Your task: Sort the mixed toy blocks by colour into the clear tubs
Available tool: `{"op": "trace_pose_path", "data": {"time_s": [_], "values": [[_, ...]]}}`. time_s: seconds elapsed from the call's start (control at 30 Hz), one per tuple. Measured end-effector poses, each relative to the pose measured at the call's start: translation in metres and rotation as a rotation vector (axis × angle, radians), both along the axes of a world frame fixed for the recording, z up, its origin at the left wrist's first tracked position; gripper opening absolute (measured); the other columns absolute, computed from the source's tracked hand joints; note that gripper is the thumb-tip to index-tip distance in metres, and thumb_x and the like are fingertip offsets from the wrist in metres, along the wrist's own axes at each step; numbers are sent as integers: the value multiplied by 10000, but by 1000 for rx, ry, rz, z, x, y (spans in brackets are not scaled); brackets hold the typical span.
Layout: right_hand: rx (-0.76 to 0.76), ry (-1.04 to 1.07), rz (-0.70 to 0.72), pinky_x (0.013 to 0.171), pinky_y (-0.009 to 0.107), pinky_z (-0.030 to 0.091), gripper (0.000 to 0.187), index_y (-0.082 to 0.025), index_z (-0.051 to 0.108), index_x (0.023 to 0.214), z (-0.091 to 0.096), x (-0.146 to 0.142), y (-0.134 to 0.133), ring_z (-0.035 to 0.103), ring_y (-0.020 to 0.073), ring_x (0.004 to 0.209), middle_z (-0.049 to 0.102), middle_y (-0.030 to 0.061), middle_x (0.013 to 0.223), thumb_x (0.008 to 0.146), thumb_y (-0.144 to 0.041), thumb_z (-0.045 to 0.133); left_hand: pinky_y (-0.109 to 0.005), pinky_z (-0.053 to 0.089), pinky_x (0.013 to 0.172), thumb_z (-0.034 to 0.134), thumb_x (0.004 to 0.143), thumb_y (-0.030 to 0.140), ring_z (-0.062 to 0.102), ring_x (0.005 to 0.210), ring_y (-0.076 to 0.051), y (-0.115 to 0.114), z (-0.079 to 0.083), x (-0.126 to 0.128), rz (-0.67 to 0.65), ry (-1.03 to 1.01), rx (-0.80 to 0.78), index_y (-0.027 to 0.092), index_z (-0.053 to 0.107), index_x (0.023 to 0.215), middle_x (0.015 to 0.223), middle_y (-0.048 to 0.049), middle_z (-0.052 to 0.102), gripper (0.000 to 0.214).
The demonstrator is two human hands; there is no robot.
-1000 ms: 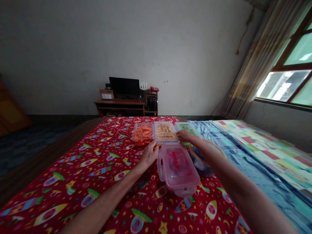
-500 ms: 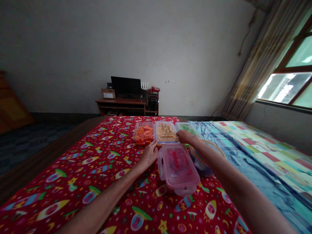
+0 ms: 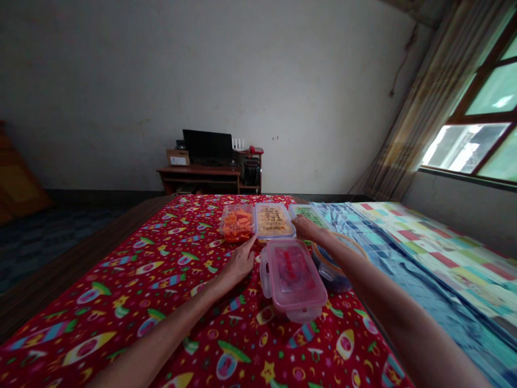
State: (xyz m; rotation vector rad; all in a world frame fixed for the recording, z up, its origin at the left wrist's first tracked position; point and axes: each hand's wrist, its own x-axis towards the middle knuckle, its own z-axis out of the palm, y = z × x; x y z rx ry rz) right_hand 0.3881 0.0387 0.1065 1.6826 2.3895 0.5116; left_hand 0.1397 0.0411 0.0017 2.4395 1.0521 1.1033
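My left hand (image 3: 241, 262) rests low over the red cloth, its index finger stretched to the front left corner of a blue-rimmed food container (image 3: 275, 221) with dark writing on its lid. At that container's right edge, the fingers of my right hand (image 3: 305, 227) are bunched together, fingertips partly hidden. Left of it is a clear box of orange pieces (image 3: 238, 223). A green food container (image 3: 309, 214) lies behind my right hand. Nearer me is a pink-lidded container (image 3: 297, 277) with red contents. My right forearm partly covers a round container with an orange rim (image 3: 331, 269).
The red patterned cloth (image 3: 161, 312) covers the surface under the containers. Blue fabric (image 3: 404, 291) and a patchwork cover (image 3: 436, 242) lie to the right. Beyond stands a desk (image 3: 197, 172) with a monitor (image 3: 207, 146) and a red telephone (image 3: 256, 150).
My left hand has drawn slightly back and left, its index finger now straighter. My right hand stays at the blue-rimmed container's edge. The view has shifted slightly; the containers keep their arrangement.
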Motion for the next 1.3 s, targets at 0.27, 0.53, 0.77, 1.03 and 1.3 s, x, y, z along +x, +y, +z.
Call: {"op": "trace_pose_path", "data": {"time_s": [0.27,0.53,0.77,1.03,1.3], "values": [[106,431,125,606,214,392,477,-73,620,1160,15,-11,-55,560,122,612,680,50,717,726,-3,433,-396,449,1039,378,844,219,565,1213,-233,-30,7,-54,-63,95,-57,112,518,1348,1330,-117,578,534],[-69,790,570,574,202,384,437,-154,651,1077,-15,-117,-167,572,112,641,682,38,819,707,1,479,-313,555,885,389,843,210,688,1002,-193,-75,1,-100,-149,93,-140,190,540,1337,1164,-67,696,517],[-177,562,689,584,244,411,303,-161,690,1007,-83,-175,-177,625,174,746,709,79,880,747,-103,546,-316,552,897,383,873,214,687,993,-184,-98,-10,-125,-131,74,-69,170,589,1274,1120,-82,714,453],[-107,889,627,789,229,466,341,-166,703,967,-122,-180,-165,630,155,879,705,75,946,740,-33,486,-361,527,946,365,865,172,646,1051,-202,-105,-25,-125,-108,123,112,184,698,1065,1115,-97,697,389],[-59,756,674,745,240,457,383,-168,661,1048,-115,-176,-169,598,167,869,667,85,978,713,-34,532,-388,514,967,394,869,164,604,1119,-217,-105,-40,-124,-140,141,223,163,662,1103,1178,-128,648,356]]}}
